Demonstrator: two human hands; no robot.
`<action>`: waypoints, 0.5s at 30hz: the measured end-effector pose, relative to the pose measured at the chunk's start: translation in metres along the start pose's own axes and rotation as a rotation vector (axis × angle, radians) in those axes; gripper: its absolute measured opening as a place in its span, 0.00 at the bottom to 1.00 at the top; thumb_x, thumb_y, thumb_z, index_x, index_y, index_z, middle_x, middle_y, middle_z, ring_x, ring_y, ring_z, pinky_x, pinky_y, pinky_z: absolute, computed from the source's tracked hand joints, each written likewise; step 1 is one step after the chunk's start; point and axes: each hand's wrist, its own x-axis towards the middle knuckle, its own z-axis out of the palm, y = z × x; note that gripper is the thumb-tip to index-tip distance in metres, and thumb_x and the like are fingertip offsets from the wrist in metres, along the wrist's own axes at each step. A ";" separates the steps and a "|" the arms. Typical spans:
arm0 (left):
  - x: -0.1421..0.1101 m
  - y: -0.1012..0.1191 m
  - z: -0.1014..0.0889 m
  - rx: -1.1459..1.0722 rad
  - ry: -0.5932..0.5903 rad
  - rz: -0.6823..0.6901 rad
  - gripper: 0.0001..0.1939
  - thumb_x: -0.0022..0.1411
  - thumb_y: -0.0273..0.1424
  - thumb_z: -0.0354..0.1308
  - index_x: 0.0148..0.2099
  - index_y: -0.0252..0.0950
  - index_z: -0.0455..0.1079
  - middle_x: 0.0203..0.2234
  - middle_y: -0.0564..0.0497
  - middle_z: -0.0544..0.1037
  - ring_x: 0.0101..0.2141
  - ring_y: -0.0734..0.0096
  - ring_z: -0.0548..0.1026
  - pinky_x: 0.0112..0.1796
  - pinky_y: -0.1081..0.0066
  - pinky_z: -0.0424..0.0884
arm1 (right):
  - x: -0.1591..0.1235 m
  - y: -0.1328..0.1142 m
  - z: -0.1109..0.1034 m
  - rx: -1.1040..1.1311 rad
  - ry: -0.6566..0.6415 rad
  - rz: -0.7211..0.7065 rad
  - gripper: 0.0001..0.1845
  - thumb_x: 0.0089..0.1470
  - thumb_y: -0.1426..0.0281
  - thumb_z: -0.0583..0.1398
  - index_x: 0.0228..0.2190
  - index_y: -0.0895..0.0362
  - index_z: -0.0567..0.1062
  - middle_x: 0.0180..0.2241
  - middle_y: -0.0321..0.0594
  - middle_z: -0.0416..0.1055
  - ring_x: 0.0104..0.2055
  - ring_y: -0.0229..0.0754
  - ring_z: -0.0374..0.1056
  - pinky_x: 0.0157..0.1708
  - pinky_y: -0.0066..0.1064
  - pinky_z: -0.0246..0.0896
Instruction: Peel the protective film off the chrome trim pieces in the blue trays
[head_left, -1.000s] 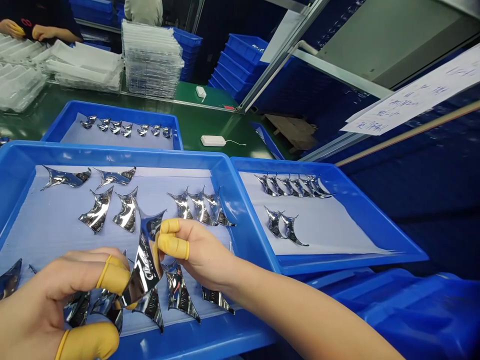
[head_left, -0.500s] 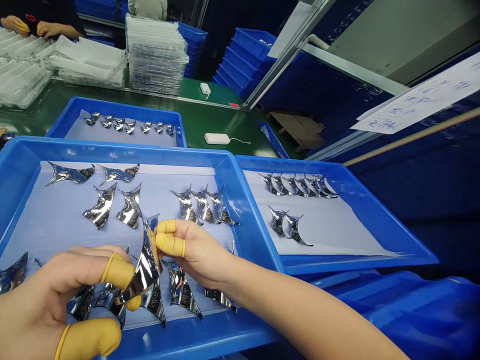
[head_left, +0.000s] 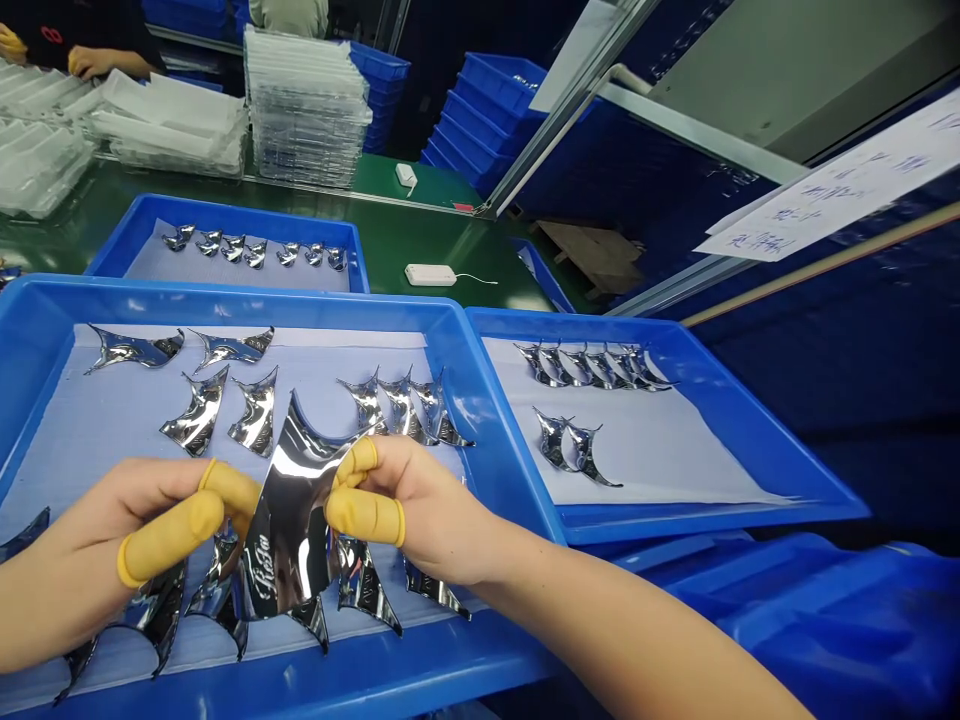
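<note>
A curved, mirror-bright chrome trim piece (head_left: 296,510) with pale script lettering near its lower left edge is held up over the large blue tray (head_left: 517,470). My right hand (head_left: 409,500) pinches its right edge between thumb and fingers. At its left edge my left hand (head_left: 165,515) has fingers curled against it, partly hidden behind the metal; the thumb lies off the piece. Yellow finger cots cover fingertips on both hands. More chrome pieces (head_left: 253,410) lie on the tray's white liner, several partly hidden by the hands and the held piece.
To the right, a second blue tray (head_left: 750,400) holds overlapping chrome pieces. A smaller blue tray (head_left: 360,265) with little chrome parts sits behind. A white plug-like device (head_left: 430,275) rests on the green table. Clear plastic trays (head_left: 307,110) are stacked beyond, near another person's hand (head_left: 90,60).
The chrome piece has turned so its broad lettered face shows. My left thumb has risen toward its fingers, and my right hand has shifted slightly right. The view has moved a little.
</note>
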 end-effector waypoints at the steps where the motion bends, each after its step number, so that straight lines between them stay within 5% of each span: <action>1: 0.001 0.001 0.001 -0.047 -0.033 -0.021 0.12 0.66 0.37 0.57 0.49 0.48 0.78 0.33 0.52 0.83 0.34 0.69 0.81 0.36 0.71 0.79 | 0.000 0.001 0.000 0.016 -0.011 0.012 0.20 0.40 0.59 0.75 0.25 0.60 0.75 0.23 0.30 0.73 0.24 0.27 0.66 0.28 0.21 0.62; 4: 0.004 0.003 0.007 -0.194 -0.058 -0.071 0.13 0.65 0.39 0.59 0.51 0.50 0.77 0.36 0.53 0.84 0.38 0.68 0.81 0.40 0.72 0.78 | 0.001 0.006 0.000 0.054 -0.036 0.026 0.20 0.41 0.59 0.74 0.26 0.60 0.76 0.24 0.30 0.73 0.25 0.27 0.66 0.29 0.22 0.62; 10: 0.002 0.006 0.015 -0.236 0.003 -0.142 0.05 0.58 0.32 0.66 0.38 0.44 0.81 0.26 0.54 0.82 0.25 0.74 0.76 0.26 0.78 0.73 | 0.001 0.011 0.006 -0.024 -0.004 0.056 0.18 0.39 0.63 0.76 0.25 0.60 0.76 0.24 0.31 0.72 0.26 0.30 0.66 0.29 0.24 0.61; 15: 0.002 0.004 0.011 -0.196 0.105 -0.251 0.14 0.56 0.47 0.64 0.27 0.43 0.78 0.22 0.53 0.78 0.25 0.71 0.73 0.29 0.74 0.73 | 0.000 0.011 0.009 -0.029 0.014 0.051 0.18 0.39 0.62 0.76 0.25 0.59 0.76 0.23 0.30 0.72 0.26 0.29 0.65 0.29 0.24 0.61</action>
